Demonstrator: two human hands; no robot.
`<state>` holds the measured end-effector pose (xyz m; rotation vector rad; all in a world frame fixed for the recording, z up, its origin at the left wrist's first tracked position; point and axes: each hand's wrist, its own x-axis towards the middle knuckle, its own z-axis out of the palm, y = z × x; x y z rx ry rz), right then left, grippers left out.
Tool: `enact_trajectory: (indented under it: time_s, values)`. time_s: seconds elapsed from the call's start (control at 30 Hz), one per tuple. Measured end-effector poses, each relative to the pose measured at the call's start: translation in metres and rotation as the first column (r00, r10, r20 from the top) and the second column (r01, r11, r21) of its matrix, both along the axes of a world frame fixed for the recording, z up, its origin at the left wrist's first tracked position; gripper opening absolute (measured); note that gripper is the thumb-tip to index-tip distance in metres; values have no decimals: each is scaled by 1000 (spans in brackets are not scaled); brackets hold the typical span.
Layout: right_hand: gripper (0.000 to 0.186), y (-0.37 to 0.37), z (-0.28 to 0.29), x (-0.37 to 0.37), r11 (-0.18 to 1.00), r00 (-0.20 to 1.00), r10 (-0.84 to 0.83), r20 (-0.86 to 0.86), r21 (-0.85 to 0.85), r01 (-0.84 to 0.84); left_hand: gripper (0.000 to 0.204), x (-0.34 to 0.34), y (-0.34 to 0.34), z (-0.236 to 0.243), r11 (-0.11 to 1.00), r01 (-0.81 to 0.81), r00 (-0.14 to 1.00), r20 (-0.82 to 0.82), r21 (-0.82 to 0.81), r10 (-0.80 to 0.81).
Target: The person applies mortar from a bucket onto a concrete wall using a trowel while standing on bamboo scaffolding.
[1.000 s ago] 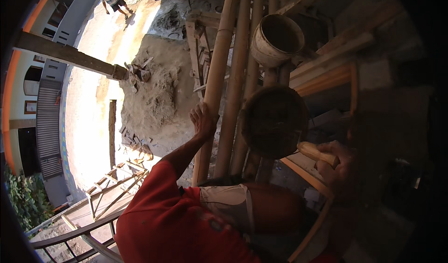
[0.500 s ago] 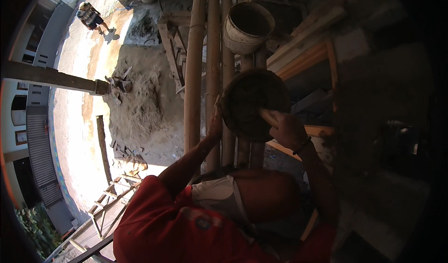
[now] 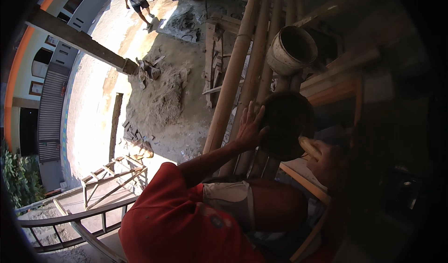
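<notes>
A dark round bucket (image 3: 287,123) rests on bamboo poles in front of me, its inside too shadowed to make out. My left hand (image 3: 250,128) lies against its left rim, fingers stretched and apart. On the bucket's right side, my right hand (image 3: 325,164) is closed round the pale wooden handle (image 3: 309,148) of a hand tool. The handle points up and left into the bucket; the tool's working end is lost in the dark. Just beyond stands a paler, stained bucket (image 3: 280,60), also on the poles.
Long bamboo poles (image 3: 232,88) run away from me. Wooden frames (image 3: 322,195) lie to the right in deep shade. Down on the left are a sand heap (image 3: 163,102), a concrete beam (image 3: 84,41), a ladder-like metal rail (image 3: 84,222) and a person walking (image 3: 138,2).
The whole view has swung, shifting the scene rightward. My left hand's fingers have spread on the rim. My right hand has drawn the tool toward the bucket's near right edge. The distant person has stepped along.
</notes>
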<state>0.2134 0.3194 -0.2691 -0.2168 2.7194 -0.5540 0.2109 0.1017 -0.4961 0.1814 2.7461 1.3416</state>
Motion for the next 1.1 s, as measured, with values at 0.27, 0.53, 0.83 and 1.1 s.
enact_trajectory:
  time_s: [0.27,0.53,0.83,1.1]
  values:
    - [48,5,-68,-17,992,995,-42,90,126,30,88,0,9,24,999,31,992,-120,-24,-34]
    - [34,-7,-64,-10,957,979,43,198,274,-97,102,54,-17,-22,995,93,992,-86,30,-90]
    - [44,-12,-55,2,957,976,113,185,246,-157,103,55,-17,-31,988,146,981,-122,-42,-150]
    - [34,8,-95,-4,856,934,-344,-92,-439,272,89,16,-39,-17,958,246,955,-132,-143,-265]
